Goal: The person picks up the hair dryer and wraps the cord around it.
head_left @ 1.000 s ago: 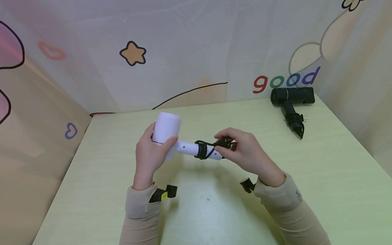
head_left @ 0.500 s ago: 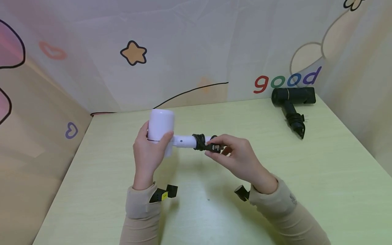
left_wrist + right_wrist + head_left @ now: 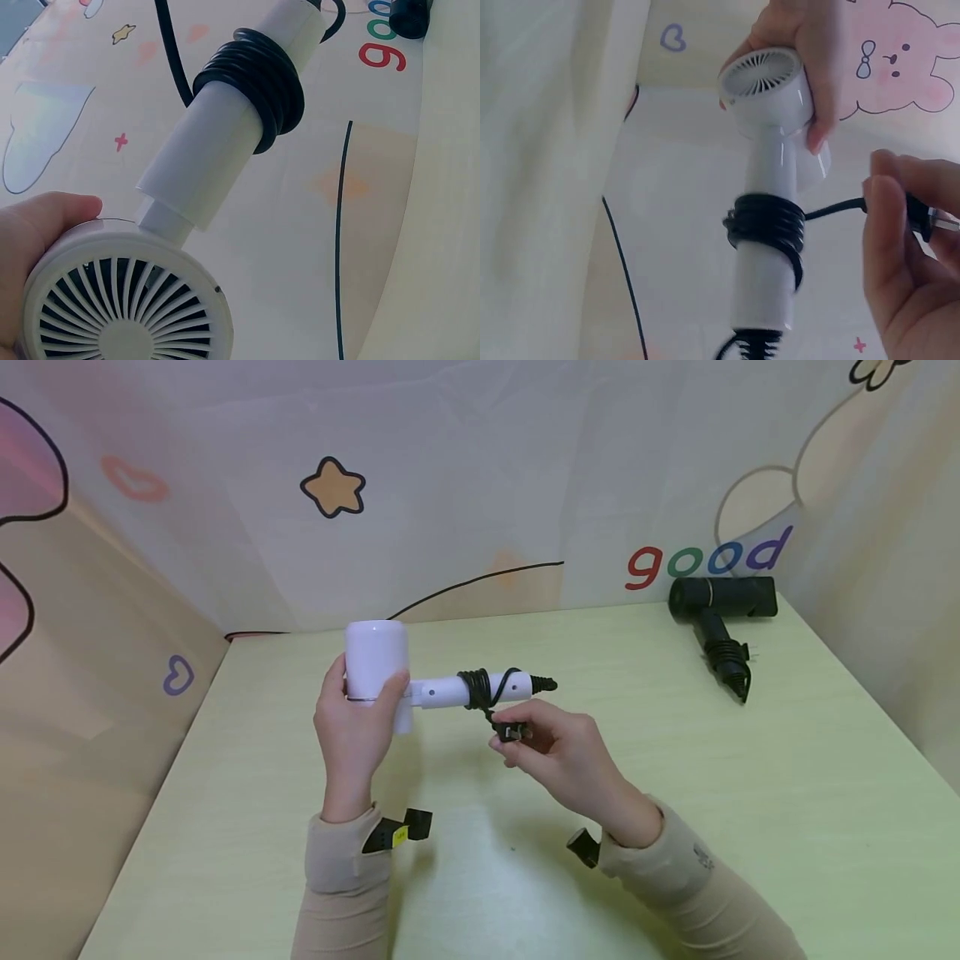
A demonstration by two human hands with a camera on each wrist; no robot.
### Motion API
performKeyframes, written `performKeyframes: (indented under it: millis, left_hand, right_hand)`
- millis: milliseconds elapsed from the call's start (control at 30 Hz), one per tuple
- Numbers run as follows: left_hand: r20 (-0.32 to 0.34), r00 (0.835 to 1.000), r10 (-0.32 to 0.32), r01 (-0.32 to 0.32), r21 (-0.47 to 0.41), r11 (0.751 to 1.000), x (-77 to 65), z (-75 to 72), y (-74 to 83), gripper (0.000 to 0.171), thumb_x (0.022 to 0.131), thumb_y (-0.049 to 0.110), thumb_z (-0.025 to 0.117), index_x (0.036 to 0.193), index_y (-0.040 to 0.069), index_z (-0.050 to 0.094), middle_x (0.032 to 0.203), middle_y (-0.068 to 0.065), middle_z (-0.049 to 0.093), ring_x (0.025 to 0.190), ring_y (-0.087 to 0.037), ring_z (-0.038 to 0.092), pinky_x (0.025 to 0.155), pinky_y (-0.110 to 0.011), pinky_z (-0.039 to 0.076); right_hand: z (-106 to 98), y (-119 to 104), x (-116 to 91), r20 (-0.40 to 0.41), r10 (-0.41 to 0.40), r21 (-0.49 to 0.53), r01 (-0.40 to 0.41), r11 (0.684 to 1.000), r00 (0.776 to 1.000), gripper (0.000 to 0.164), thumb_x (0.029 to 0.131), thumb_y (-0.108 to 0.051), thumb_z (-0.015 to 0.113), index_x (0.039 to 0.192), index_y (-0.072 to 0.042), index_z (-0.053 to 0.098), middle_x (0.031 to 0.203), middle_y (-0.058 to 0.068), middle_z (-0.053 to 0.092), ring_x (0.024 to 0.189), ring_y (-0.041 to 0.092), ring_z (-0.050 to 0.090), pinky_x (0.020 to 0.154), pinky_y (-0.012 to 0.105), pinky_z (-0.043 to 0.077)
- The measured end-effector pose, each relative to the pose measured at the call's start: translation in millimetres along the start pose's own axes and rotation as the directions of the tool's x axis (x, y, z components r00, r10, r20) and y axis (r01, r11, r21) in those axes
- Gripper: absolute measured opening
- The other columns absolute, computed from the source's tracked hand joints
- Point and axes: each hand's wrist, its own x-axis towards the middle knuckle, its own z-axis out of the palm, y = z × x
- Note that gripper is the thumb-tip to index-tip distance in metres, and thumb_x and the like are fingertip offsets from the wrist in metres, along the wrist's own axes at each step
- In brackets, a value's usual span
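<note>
My left hand (image 3: 351, 727) grips a white hair dryer (image 3: 377, 652) round its barrel, thumb on the near side. The dryer is held above the table with its handle (image 3: 442, 692) pointing right. A black cord (image 3: 475, 688) is wound in several turns round that handle, as the left wrist view also shows. Between the thumb and fingers of my right hand (image 3: 570, 760) is the cord's black plug (image 3: 510, 731), just below the handle. In the right wrist view a short length of cord (image 3: 832, 209) runs from the coil to the plug. The vented end (image 3: 761, 71) of the barrel shows there too.
A black hair dryer (image 3: 723, 597) lies at the table's far right corner, its own cord (image 3: 727, 664) wrapped round the handle. The pale table (image 3: 247, 860) meets a printed cloth backdrop (image 3: 465, 485) at the back and sides.
The left hand has shifted the white dryer left and slightly up, its handle now nearly level. My right hand has brought the plug left and down, from the handle's end to below it.
</note>
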Motion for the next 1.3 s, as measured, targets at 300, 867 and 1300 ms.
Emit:
performKeyframes:
  millis: [300, 867, 1300]
  left_hand:
    - [-0.008, 1.0, 0.006, -0.006, -0.034, 0.999, -1.5, -0.8, 2.8, 0.067, 0.079, 0.033, 0.074, 0.135, 0.009, 0.048, 0.116, -0.013, 0.06, 0.097, -0.026, 0.059, 0.075, -0.045, 0.053]
    - [-0.044, 0.998, -0.032, 0.03, -0.045, 0.999, 1.2, -3.2, -0.3, 0.067, 0.079, 0.038, 0.072, 0.134, 0.007, 0.049, 0.117, -0.014, 0.059, 0.098, -0.027, 0.059, 0.077, -0.045, 0.052]
    - [-0.031, 0.998, -0.063, 0.06, -0.09, 0.994, 3.2, -5.2, -0.5, 0.063, 0.079, 0.037, 0.073, 0.131, 0.007, 0.052, 0.113, -0.013, 0.06, 0.095, -0.025, 0.06, 0.075, -0.043, 0.054]
  right_hand:
    - [9, 0, -4, 0.046, 0.138, 0.293, -0.145, 0.945, 0.989, 0.027, 0.08, 0.007, 0.068, 0.106, 0.005, 0.063, 0.075, 0.023, 0.063, 0.056, 0.016, 0.066, 0.056, 0.034, 0.057]
    - [28, 4, -8, 0.142, 0.214, 0.35, -0.251, 0.902, 0.967, 0.021, 0.092, -0.006, 0.058, 0.111, 0.004, 0.061, 0.09, 0.024, 0.067, 0.074, 0.015, 0.07, 0.064, 0.037, 0.058]
    - [35, 23, 0, 0.266, 0.489, 0.321, -0.555, 0.768, 0.831, 0.031, 0.09, -0.013, 0.062, 0.116, 0.004, 0.058, 0.103, 0.017, 0.07, 0.081, 0.023, 0.07, 0.067, 0.038, 0.058]
